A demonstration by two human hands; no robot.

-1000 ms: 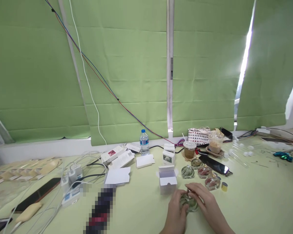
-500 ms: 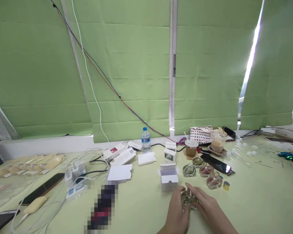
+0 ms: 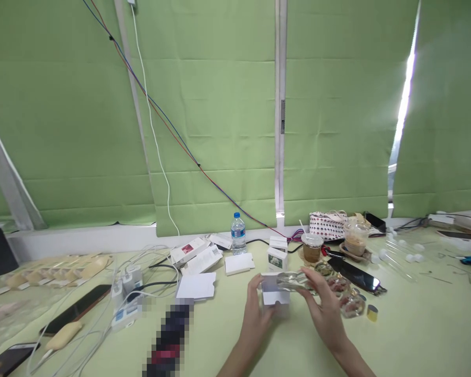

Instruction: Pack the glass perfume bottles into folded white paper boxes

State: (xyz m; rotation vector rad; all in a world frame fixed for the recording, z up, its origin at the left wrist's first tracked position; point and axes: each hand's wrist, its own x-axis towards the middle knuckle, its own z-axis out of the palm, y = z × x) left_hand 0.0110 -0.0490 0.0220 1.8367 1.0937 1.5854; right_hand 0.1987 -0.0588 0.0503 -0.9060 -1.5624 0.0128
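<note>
An open white box (image 3: 275, 297) stands upright on the pale green table, with my left hand (image 3: 256, 309) gripping its left side. My right hand (image 3: 322, 303) pinches a clear glass bottle (image 3: 292, 281) by one end, tilted sideways over the box's opening. Just right of my right hand lie glass bottles with reddish contents (image 3: 352, 303), beside a small gold and grey cap (image 3: 372, 312). Behind the box are small white boxes with a green picture (image 3: 277, 258).
Left of the box are a white open carton (image 3: 197, 286), flat white boxes (image 3: 201, 259) and a water bottle (image 3: 238, 234). Farther left lie cables and a power strip (image 3: 126, 309). At right are drink cups (image 3: 311, 247), a black phone-like object (image 3: 355, 274) and clear tubes (image 3: 401, 262).
My left hand has left the glass bottle and taken hold of the white box. My right hand has lifted the bottle up and left, over the box. The view has shifted slightly.
</note>
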